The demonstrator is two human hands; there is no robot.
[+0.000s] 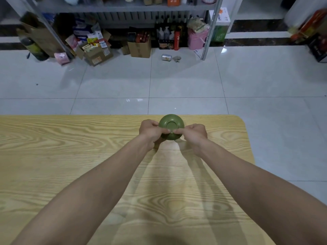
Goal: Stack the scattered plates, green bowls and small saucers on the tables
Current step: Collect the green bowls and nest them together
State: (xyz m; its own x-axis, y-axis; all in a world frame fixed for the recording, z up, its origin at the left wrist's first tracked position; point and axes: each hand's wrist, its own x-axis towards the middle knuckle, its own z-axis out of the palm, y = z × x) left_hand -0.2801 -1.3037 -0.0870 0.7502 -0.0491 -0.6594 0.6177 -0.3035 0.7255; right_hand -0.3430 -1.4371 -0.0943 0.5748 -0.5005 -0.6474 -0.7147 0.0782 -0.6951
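- Green bowl [171, 125] is turned bottom up, its round foot ring facing me, near the far edge of the table [70, 165] and right of the middle.
- It sits between my two hands, just beyond my knuckles, so its near side is partly hidden behind my fingers.
- My left hand [150, 130] grips the bowl's left side, with the fingers curled round its wall.
- My right hand [195, 132] grips the right side the same way, fingers bent in tight against the bowl.
- The fingertips of both hands nearly meet on the near side of the bowl, below the foot ring.
- I cannot tell whether the bowl's rim touches the table or hangs just above it; a shadow lies under it.
- Both my forearms reach out over the pale wood-grain table.
- Beyond the table is a glossy tiled floor [177, 82], with cardboard boxes [139, 47] and a can [166, 57] lying under a metal shelf [123, 7].
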